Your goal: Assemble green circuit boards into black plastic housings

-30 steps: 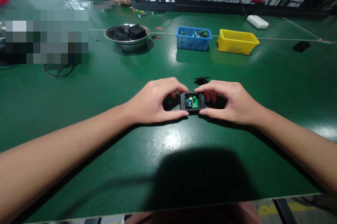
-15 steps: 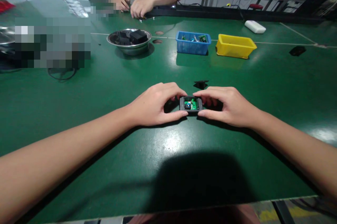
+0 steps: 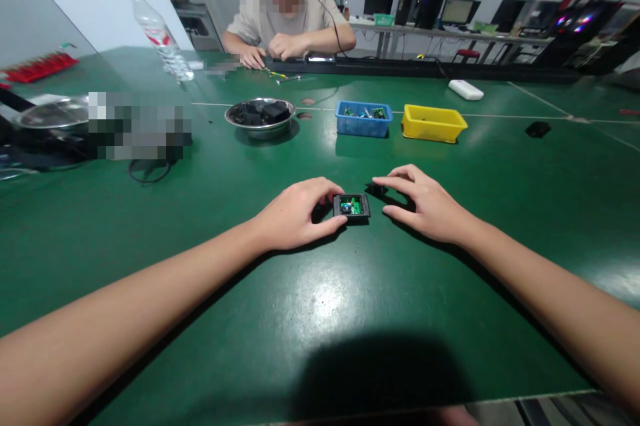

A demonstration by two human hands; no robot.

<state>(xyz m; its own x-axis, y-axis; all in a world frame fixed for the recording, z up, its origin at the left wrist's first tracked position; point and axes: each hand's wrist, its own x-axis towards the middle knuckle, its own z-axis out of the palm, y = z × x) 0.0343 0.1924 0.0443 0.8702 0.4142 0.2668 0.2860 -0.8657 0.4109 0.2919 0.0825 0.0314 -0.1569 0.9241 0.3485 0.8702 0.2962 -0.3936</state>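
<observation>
A small black plastic housing (image 3: 365,210) lies on the green table, with a green circuit board (image 3: 356,205) and a round dark lens seated inside. My left hand (image 3: 305,214) grips its left side, thumb at the near edge and fingers at the far edge. To the right of the housing, my right hand (image 3: 430,203) is apart from it, thumb and fingers spread. By its fingertips lies a small black angular part (image 3: 376,189), partly covered by the index finger; whether they touch I cannot tell.
Farther back stand a metal bowl (image 3: 263,129) of black parts, a blue bin (image 3: 363,125) holding circuit boards, and a yellow bin (image 3: 434,125). A dark piece (image 3: 538,129) and a white box (image 3: 466,90) lie right. A person (image 3: 293,19) works across the table.
My right hand has let go of the housing and moved right and away from me, toward the black part. My left hand keeps its grip. The view has tilted up.
</observation>
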